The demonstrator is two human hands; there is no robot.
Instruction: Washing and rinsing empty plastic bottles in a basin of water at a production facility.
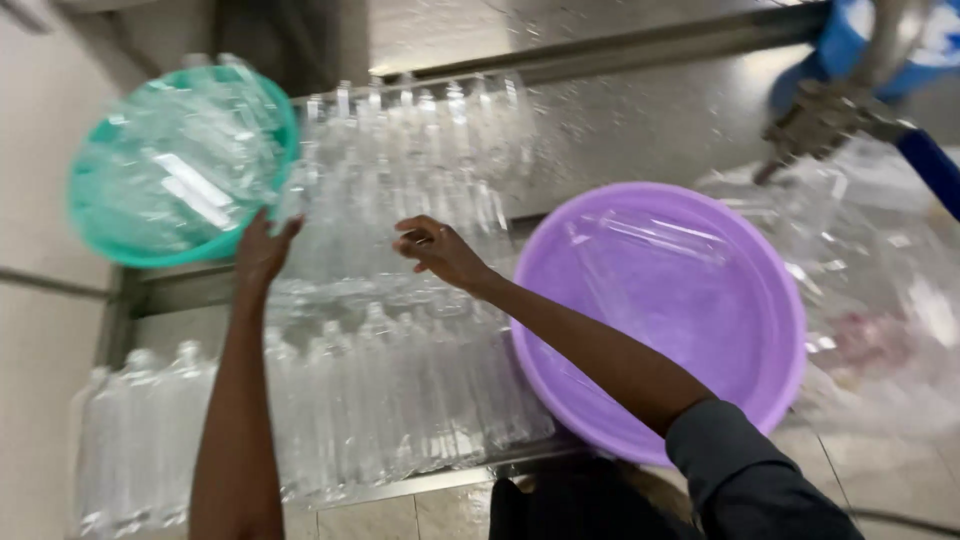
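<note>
At ten o'clock, my left hand [262, 248] props tilted green basin [180, 165], probably gripping rim; right hand [437, 250] hovers open-fingered, empty, over clear bottles [400, 350]; purple basin [665, 310] at three.

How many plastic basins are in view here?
2. A green basin, full of clear bottles, is tipped at upper left by the left hand. A purple basin sits right of the right hand. Others may lie outside the frame.

place: likely a bottling workshop | cues: rows of clear empty bottles [400, 390], steel trough [640, 110], plastic basins [665, 310]
</note>
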